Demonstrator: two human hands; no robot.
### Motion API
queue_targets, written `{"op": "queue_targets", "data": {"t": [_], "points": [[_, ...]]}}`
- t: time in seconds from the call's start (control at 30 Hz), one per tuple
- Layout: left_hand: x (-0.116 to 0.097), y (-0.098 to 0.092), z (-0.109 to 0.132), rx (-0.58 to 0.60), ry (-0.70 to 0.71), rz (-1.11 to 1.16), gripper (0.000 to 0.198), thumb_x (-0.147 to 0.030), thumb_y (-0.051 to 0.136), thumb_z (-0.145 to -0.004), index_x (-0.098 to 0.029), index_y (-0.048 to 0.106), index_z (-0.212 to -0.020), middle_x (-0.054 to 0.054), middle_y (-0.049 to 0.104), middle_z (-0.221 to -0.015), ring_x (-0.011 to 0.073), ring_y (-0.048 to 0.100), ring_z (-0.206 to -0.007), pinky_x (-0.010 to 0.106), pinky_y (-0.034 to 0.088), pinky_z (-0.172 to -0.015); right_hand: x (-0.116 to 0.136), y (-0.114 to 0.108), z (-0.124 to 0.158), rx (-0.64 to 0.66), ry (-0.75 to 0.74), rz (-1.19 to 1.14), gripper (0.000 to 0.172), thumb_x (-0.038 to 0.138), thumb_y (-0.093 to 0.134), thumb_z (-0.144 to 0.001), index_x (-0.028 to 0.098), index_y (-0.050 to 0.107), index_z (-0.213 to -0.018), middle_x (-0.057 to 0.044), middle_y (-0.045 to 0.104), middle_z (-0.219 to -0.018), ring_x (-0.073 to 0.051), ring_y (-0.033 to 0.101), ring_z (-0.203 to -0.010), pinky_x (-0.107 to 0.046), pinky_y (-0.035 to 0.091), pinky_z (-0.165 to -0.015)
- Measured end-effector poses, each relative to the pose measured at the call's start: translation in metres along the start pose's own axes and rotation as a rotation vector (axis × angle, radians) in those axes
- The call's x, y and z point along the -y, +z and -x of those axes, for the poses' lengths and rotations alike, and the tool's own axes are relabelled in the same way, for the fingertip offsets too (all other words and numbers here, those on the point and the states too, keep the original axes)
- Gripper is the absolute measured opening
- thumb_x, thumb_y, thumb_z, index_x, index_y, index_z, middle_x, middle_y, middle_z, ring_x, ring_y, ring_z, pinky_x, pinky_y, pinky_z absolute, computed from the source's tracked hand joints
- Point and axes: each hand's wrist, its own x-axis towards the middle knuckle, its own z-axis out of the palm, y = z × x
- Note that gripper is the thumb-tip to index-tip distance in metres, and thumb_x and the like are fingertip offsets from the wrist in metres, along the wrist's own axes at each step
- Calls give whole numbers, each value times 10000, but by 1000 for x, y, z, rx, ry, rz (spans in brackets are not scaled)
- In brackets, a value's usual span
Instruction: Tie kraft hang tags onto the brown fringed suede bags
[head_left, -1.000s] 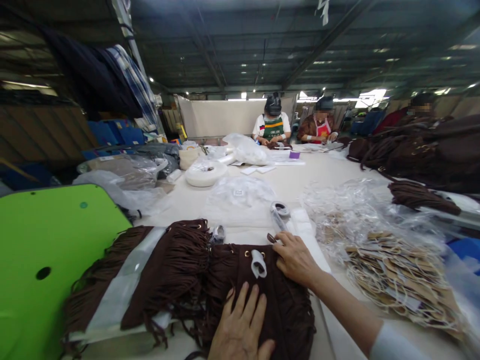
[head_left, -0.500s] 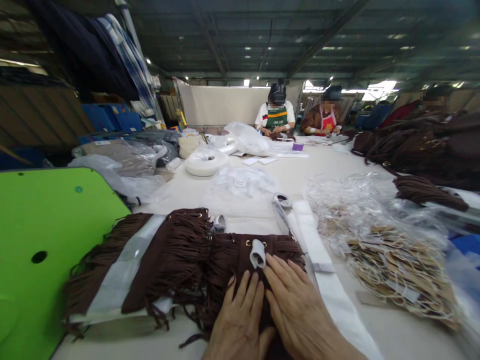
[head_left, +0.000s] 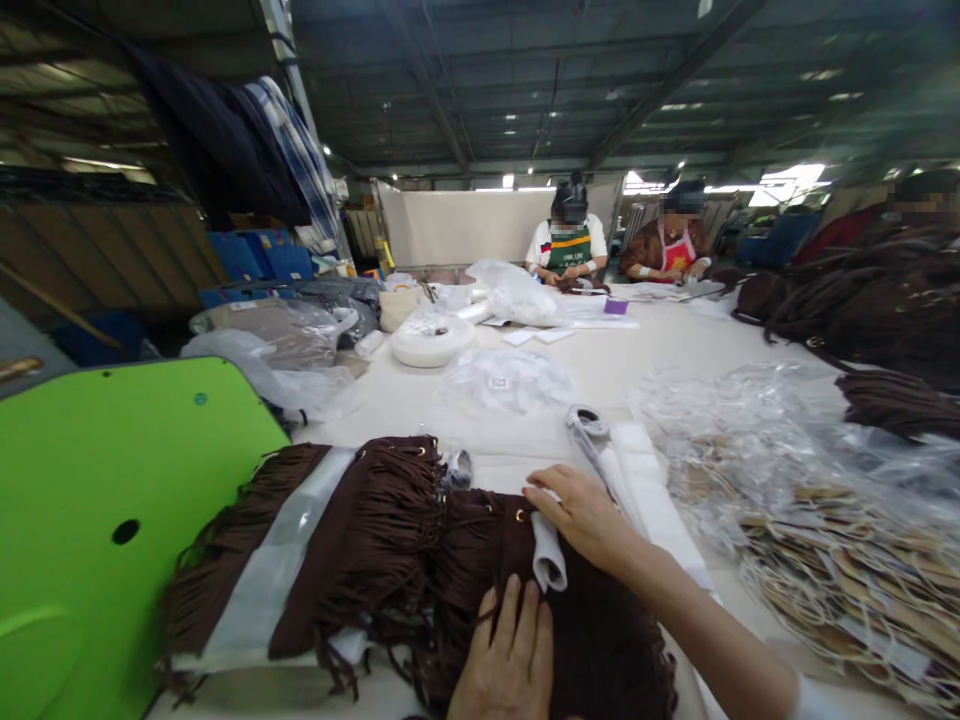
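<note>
A dark brown fringed bag (head_left: 607, 630) lies on the table before me, with gold eyelets and a rolled white piece (head_left: 550, 555) near its top edge. My left hand (head_left: 506, 650) rests flat on the lower part of this bag, fingers stretched. Over the bag's top edge, just above the white roll, is my right hand (head_left: 581, 510), its fingers extended to the left and slightly apart; nothing shows in it. To the left lies another brown fringed bag (head_left: 375, 530) with a pale translucent strip (head_left: 281, 555) across it.
A green panel (head_left: 150, 500) stands at the left. Tape rolls (head_left: 587, 425), white strips (head_left: 645, 465), plastic bags (head_left: 720, 410) and a pile of tags (head_left: 847, 570) lie on the table (head_left: 645, 350). Two people (head_left: 568, 240) work across it; another person is at the right.
My right hand has moved up from the bag's middle to its top edge, away from my left hand. My left hand stays flat on the bag. The view has shifted slightly.
</note>
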Motion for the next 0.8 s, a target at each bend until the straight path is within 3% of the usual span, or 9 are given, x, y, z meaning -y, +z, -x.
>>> {"op": "queue_targets", "data": {"t": [0.07,0.13,0.23,0.3,0.4,0.5,0.57,0.7,0.8], "points": [[-3,11,2,-60,-13,-15,280,-285,428,-877,-157,602,-1054,49,649,-1067,255,552,-1019,447,166,-1093,-1,13,-21,113,-20,-12,260,414,478,-884,234,662,-845,-2,709,-795,-162,649,-768,-242,443,-662],[-8,23,1,-197,-94,-5,252,-135,397,-847,-165,632,-929,33,676,-939,235,591,-947,450,191,-1100,-6,31,-32,173,9,-2,306,467,503,-858,224,649,-744,2,692,-672,-163,644,-660,-229,394,-563],[-16,36,-2,-355,-193,8,323,-62,323,-836,-155,630,-789,34,674,-788,208,624,-848,434,238,-1087,-14,53,-35,178,75,31,369,503,443,-878,205,625,-760,-36,693,-697,-187,647,-691,-242,360,-569],[-18,37,-3,-364,-219,8,313,-48,335,-826,-151,627,-777,35,673,-772,202,628,-845,422,254,-1079,-17,60,-35,170,107,51,388,506,399,-895,198,613,-795,-60,696,-739,-201,647,-721,-255,359,-589],[-14,23,-2,-235,-178,42,220,-178,423,-847,-142,630,-913,61,677,-925,242,604,-960,425,273,-1054,-17,62,-40,173,134,63,382,503,402,-893,197,613,-806,-67,692,-737,-209,644,-718,-267,374,-597],[-6,0,-3,0,-92,96,495,-511,439,-836,-113,579,-1096,105,623,-1128,288,556,-1067,399,370,-949,-15,51,-45,160,143,51,316,451,471,-875,191,628,-789,-52,681,-712,-190,638,-697,-264,412,-606],[-3,-14,-7,82,-119,129,635,-626,406,-803,-98,570,-1117,126,606,-1163,297,547,-1086,396,416,-882,-9,35,-38,111,132,37,230,365,505,-871,177,636,-847,-59,685,-819,-177,636,-786,-266,448,-688],[-5,-28,-14,166,-208,195,658,-631,390,-813,-92,550,-1155,129,573,-1216,301,515,-1138,424,406,-917,13,11,17,-95,45,23,310,280,405,-915,165,534,-1172,-98,552,-1246,-170,480,-1170,-321,356,-999],[-7,-30,-15,188,-207,205,554,-519,431,-831,-90,546,-1162,106,570,-1227,299,505,-1148,432,370,-953,25,29,79,-376,-129,137,415,252,418,-901,116,439,-1292,-138,513,-1308,-220,412,-1252,-391,337,-1037]]}}
